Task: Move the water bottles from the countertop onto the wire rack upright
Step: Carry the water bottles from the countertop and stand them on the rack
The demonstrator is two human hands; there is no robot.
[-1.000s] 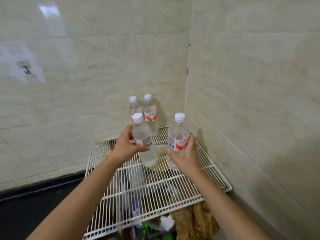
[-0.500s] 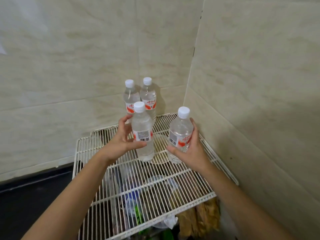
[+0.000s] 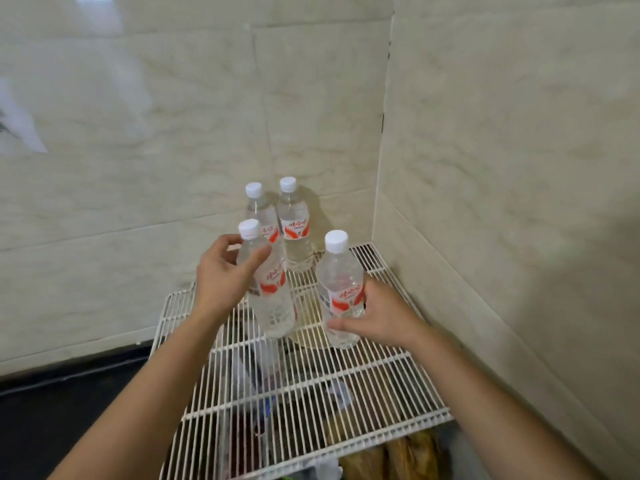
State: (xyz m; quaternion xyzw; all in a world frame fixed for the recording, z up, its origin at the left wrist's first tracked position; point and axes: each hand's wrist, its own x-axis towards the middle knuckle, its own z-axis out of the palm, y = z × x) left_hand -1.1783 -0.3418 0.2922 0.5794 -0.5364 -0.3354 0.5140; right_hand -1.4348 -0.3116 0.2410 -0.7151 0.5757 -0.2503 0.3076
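Observation:
Four clear water bottles with white caps and red labels stand on the white wire rack [image 3: 388,396]. Two back bottles [image 3: 260,210] [image 3: 295,233] stand upright side by side near the wall corner. My left hand [image 3: 227,277] wraps the shoulder of the left front bottle [image 3: 273,306], thumb in front and fingers behind; its base rests on the wires and it leans a little. My right hand [image 3: 379,315] grips the lower body of the right front bottle [image 3: 341,282], which stands upright on the rack.
Tiled walls meet in a corner right behind and to the right of the rack. A dark countertop [image 3: 52,420] lies at the lower left. Bags and assorted items [image 3: 398,459] sit below the rack, seen through its wires.
Both front bottles have come down onto the rack. My left hand has slid up from the bottle's middle to its shoulder, and my right hand has slipped lower on its bottle.

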